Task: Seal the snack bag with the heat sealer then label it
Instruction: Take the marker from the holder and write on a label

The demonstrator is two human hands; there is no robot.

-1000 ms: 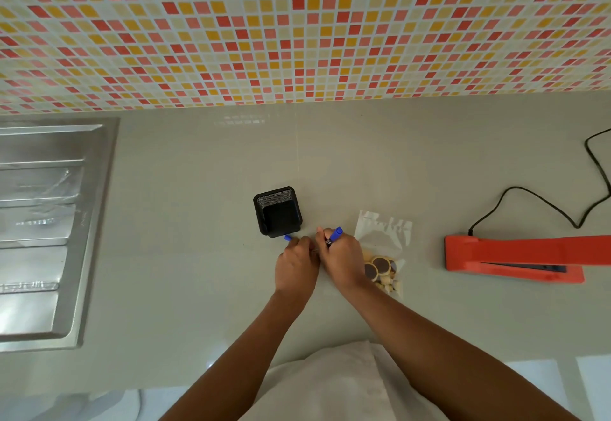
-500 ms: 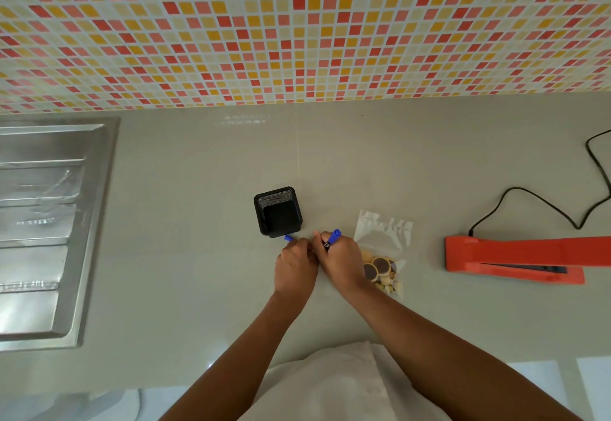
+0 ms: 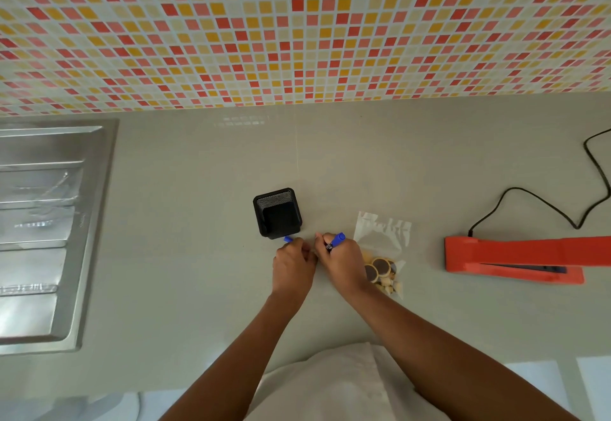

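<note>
While the snack bag (image 3: 383,238) lies flat just right of centre, touching the right hand (image 3: 342,261), that hand curls round a blue marker (image 3: 336,241) and the left hand (image 3: 292,263) closes on a small blue piece (image 3: 288,239) — likely the cap. Any label under the fingers is hidden. Labelling looks like the step in hand: pin the surface still and write slowly on flat film — clear of the lumpy snacks. The heat sealer (image 3: 515,257) sits well apart, far right.

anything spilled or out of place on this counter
Nothing stands out. The clear plastic snack bag lies flat on the grey counter, biscuits all inside. The orange heat sealer sits apart to its right. The right hand grips a blue marker, the left hand holds its blue cap.
</note>
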